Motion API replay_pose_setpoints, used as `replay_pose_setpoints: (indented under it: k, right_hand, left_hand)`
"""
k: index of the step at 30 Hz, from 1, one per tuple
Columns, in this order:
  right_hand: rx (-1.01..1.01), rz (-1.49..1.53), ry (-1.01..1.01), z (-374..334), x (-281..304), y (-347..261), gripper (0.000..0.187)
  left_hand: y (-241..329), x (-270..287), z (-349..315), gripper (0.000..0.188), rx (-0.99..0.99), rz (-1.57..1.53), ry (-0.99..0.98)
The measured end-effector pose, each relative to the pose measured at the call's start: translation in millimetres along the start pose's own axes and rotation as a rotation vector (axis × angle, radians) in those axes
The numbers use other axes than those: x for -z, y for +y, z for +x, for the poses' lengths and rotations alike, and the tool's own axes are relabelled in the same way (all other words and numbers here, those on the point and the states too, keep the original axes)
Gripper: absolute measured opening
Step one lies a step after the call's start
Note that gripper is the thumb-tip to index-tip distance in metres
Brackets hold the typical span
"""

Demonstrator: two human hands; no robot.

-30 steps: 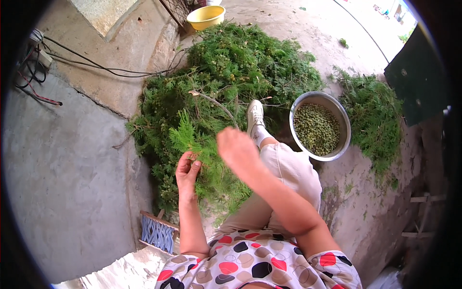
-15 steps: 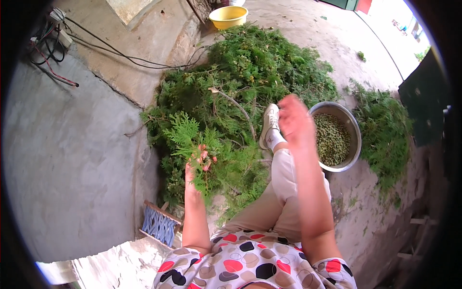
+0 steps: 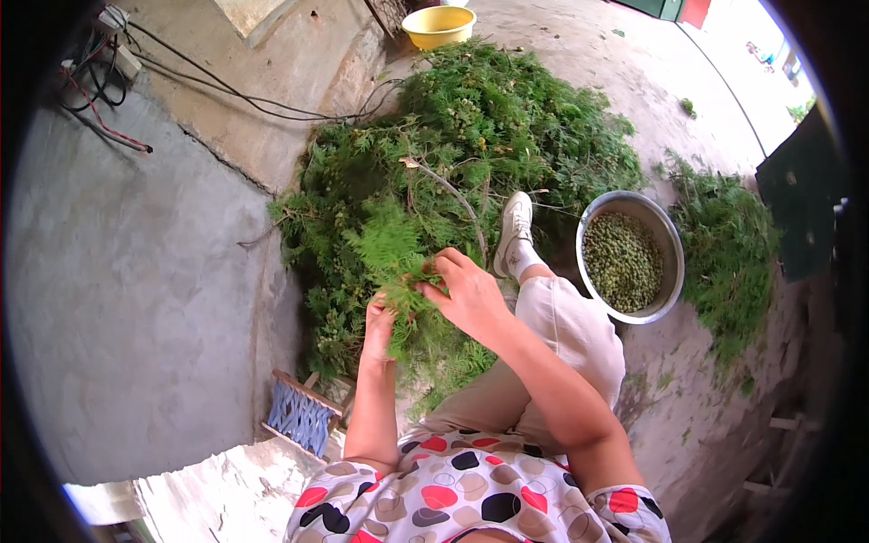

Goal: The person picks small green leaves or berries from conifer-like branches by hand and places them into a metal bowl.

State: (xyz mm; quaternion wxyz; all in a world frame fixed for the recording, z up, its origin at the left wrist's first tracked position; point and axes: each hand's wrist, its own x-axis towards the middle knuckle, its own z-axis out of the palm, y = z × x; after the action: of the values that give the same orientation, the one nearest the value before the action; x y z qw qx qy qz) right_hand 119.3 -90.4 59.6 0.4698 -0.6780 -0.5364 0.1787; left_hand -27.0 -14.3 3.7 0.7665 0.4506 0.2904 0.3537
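My left hand (image 3: 380, 326) is closed round a green evergreen sprig (image 3: 385, 237) with flat, feathery leaves, held up over the pile. At the sprig's right side, my right hand (image 3: 460, 288) has its fingers bent in among the leaves. Its fingertips are pressed together there, and what lies between them is too small to make out. Beneath and beyond both hands spreads a large heap of cut evergreen branches (image 3: 507, 118). To the right of my foot stands a metal basin (image 3: 679, 262) holding many small green cones (image 3: 623, 262).
A yellow basin (image 3: 439, 27) stands behind the heap. More cut branches (image 3: 729, 244) lie right of the metal basin. A low stool with blue webbing (image 3: 300, 418) is at lower left. Black cables (image 3: 244, 98) run along the wall's base. My shoe (image 3: 516, 226) rests against the heap.
My right hand has come left from beside the metal basin to the sprig, its fingers closing in among the leaves. My left hand has shifted slightly right with the sprig.
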Motion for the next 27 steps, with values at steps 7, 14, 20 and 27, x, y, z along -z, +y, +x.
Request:
replay_pose_setpoints:
  k: [7,14,20,27]
  right_hand:
    - [0.325,-0.545,0.040,2.5,4.1,9.2,0.017]
    - [0.001,-0.070,0.173,14.0,50.6,20.3,0.013]
    - [0.016,1.158,0.691,13.3,117.3,25.2,0.031]
    - [-0.207,0.899,0.366,10.6,97.2,22.8,0.030]
  left_hand:
    - [-12.4,1.7,1.1,0.016,0.010,0.024,-0.026]
    - [-8.6,41.2,-1.0,0.038,-0.021,-0.318,0.130]
    - [10.5,9.4,-4.3,0.029,-0.043,-0.407,0.012]
    - [13.6,8.1,2.0,0.033,-0.036,-0.494,-0.098]
